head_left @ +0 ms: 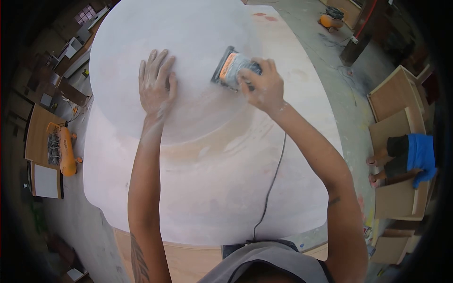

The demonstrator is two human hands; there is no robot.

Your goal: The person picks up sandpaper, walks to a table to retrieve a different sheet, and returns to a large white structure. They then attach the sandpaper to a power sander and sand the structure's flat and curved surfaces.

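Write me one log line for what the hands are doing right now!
left hand: open, flat on white round panel | right hand: gripping sander on panel | cord: lies across panel to near edge

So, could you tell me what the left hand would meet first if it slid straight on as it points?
Probably nothing: ahead of the left hand, flat on the large round white panel, bare surface runs to the far edge.

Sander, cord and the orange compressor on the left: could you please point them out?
sander (230, 69): head view, on its top housing.
cord (272, 177): head view, midway along the black cable.
compressor (68, 155): head view, on the orange tank.
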